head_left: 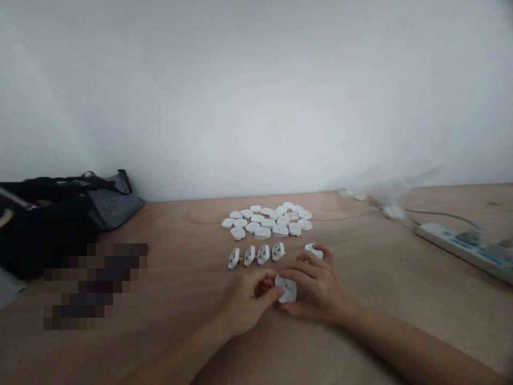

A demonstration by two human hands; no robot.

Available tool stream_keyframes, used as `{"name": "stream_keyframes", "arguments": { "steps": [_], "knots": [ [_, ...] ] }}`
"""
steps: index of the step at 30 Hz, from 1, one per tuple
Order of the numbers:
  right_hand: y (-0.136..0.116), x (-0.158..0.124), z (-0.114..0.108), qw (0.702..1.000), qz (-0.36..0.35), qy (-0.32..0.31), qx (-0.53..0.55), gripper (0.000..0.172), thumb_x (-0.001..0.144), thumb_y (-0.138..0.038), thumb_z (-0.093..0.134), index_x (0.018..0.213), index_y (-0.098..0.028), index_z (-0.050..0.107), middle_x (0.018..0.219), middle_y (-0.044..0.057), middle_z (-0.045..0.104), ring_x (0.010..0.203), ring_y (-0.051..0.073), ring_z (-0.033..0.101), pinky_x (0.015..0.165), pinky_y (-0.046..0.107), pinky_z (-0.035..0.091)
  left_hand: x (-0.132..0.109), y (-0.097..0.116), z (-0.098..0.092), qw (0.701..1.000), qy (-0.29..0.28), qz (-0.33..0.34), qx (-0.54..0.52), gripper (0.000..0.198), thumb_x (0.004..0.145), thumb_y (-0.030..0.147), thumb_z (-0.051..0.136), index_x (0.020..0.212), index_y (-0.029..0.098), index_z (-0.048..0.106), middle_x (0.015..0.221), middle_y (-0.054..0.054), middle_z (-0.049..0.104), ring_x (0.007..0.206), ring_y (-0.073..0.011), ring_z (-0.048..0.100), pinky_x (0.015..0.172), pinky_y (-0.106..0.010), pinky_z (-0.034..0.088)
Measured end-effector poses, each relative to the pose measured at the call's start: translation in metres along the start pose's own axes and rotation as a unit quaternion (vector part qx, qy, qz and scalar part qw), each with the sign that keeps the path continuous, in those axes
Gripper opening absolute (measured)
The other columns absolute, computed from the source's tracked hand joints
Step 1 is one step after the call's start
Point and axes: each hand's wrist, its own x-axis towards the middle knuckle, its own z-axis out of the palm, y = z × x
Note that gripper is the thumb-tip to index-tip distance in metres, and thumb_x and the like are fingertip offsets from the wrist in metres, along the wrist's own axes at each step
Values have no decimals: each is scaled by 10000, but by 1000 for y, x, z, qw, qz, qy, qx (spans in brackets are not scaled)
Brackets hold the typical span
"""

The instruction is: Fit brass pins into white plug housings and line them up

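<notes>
Between my two hands, a little above the wooden table, is a white plug cover (287, 291) with rounded edges. My left hand (254, 297) pinches its left side, thumb across the face. From the right, my right hand (320, 286) grips the same cover with fingers over its top and thumb beneath. Just beyond the right fingertips sits another white plug piece (312, 249), partly covered by them; I cannot tell whether they touch it. Several open plug halves (263, 254) with metal parts stand on edge in a row ahead of my hands.
Many white plug covers (262, 232) lie grouped near the wall. A white power strip (460, 246) with a grey cable is at the right, near clear plastic wrapping (395, 198). Dark bags (112, 200) rest at the left, behind a blurred-out patch (100, 286).
</notes>
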Motion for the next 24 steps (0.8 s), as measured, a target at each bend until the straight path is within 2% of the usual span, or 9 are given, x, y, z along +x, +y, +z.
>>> {"name": "stream_keyframes", "arguments": {
  "steps": [5,8,12,15,18,21,24],
  "knots": [
    [4,0,-3,998,29,-43,20,553,659,-613,659,1078,-257,608,1023,43,689,902,245,558,948,450,170,2,-6,1,997,23,-15,-77,157,800,248,598,892,123,624,770,-34,673,692,-155,608,641,-242,460],
    [4,1,-3,997,39,-50,32,457,712,-527,655,1077,-257,608,995,40,692,911,235,555,941,443,180,3,-8,2,996,27,-14,-87,154,796,250,601,882,123,612,776,-40,666,712,-162,610,659,-251,465],
    [-1,1,-2,999,31,-17,32,333,735,-465,640,993,-255,644,872,28,701,834,213,561,934,444,193,2,-6,2,998,25,-5,-60,136,820,261,584,860,133,604,740,-25,655,678,-151,599,627,-236,459],
    [2,1,-3,999,33,-10,23,338,718,-466,652,990,-266,650,860,25,700,833,217,560,930,448,195,2,-4,-3,1000,17,7,-7,159,853,287,553,900,149,617,762,-22,659,696,-151,598,644,-239,459],
    [15,-2,-8,998,60,-19,6,388,696,-479,673,1028,-281,642,886,26,704,883,239,554,943,458,176,3,-5,-9,993,39,55,99,164,867,286,527,849,173,645,786,-21,626,710,-150,572,646,-241,443],
    [32,-7,-11,995,102,-10,-18,415,677,-493,683,1037,-290,647,856,29,697,873,246,550,936,459,188,3,-8,-12,979,41,85,181,103,794,266,621,763,172,651,763,-14,577,673,-145,540,608,-233,425],
    [42,-12,-11,993,120,-10,-19,404,671,-502,691,1010,-287,652,836,27,700,867,246,549,928,458,195,1,-10,-10,975,22,73,206,159,709,285,719,814,176,671,777,-15,582,687,-157,543,601,-234,425]
  ]
}}
